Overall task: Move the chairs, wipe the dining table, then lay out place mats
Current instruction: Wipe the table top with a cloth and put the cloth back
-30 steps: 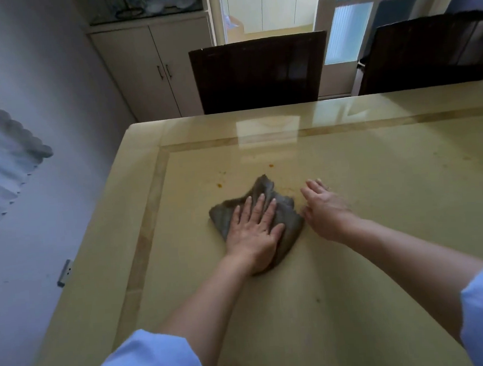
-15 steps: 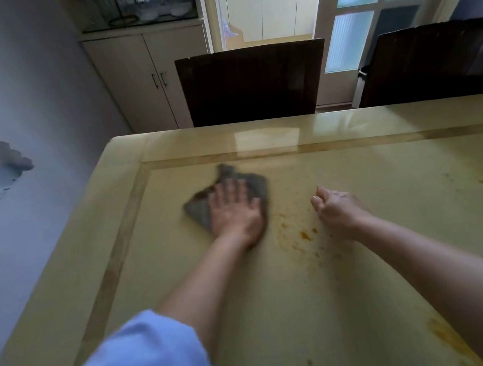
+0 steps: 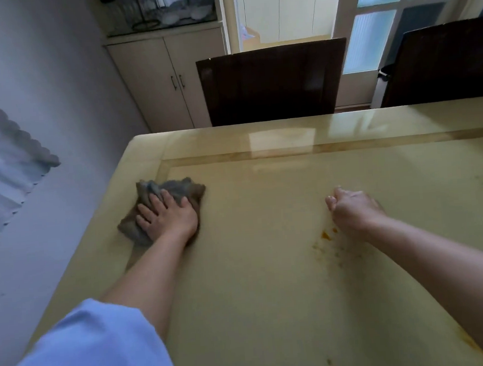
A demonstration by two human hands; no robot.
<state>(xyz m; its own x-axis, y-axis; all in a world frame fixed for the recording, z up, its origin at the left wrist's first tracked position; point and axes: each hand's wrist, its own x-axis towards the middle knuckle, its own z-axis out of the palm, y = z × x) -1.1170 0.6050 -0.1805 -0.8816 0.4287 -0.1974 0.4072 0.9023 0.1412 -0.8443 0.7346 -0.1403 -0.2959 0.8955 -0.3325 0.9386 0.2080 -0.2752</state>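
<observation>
The glossy beige dining table (image 3: 271, 295) fills the view. My left hand (image 3: 167, 218) lies flat, fingers spread, on a crumpled grey cloth (image 3: 178, 188) near the table's far left corner, by the inlaid border strip. My right hand (image 3: 352, 210) rests on the tabletop as a loose fist with nothing in it. Orange stains (image 3: 325, 235) mark the surface just below the right hand. Two dark wooden chairs stand at the far edge: one in the middle (image 3: 273, 80), one at the right (image 3: 443, 60). No place mats are in view.
A grey wall (image 3: 57, 95) runs close along the table's left side, with a scalloped white fabric (image 3: 2, 165) hanging on it. A cream cabinet (image 3: 167, 79) stands in the far corner, a doorway and glass-panelled door behind the chairs.
My left hand has slid the cloth left and away, from the table's middle to the left border. Orange stains that it covered now show. The right hand curled into a fist and stayed put.
</observation>
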